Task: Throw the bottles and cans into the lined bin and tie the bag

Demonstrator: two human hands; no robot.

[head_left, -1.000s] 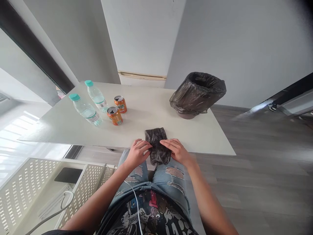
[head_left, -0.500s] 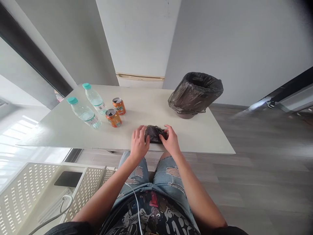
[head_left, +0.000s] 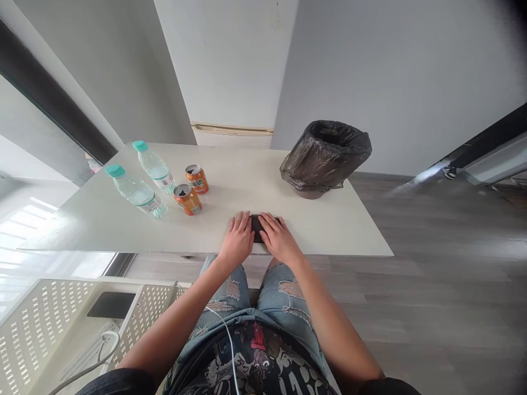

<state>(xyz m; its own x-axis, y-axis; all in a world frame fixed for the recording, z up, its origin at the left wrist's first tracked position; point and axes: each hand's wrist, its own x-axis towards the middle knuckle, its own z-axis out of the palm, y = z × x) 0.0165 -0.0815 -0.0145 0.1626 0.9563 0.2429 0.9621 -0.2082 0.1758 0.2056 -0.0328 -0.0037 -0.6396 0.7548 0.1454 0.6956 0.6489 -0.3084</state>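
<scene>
A folded black plastic bag [head_left: 257, 229] lies flat near the table's front edge. My left hand [head_left: 239, 237] rests flat at its left side, fingers stretched out. From the right, my right hand [head_left: 279, 236] presses on the bag with its fingers extended, hiding much of it. Both palms face down and neither hand grips anything. To the left stand two opened orange drink cans, a nearer can [head_left: 188, 199] and a farther can [head_left: 196, 179].
Beyond the cans are two clear bottles with teal caps, a nearer bottle [head_left: 135, 192] and a farther bottle [head_left: 154, 167]. A bin lined with a black bag [head_left: 325, 156] stands on the white table [head_left: 230, 164] at right. A perforated cream basket [head_left: 140, 307] sits below left.
The bag was bunched up and raised between my fingers; now it lies flatter. My right hand has moved left over it, and both hands have flattened out.
</scene>
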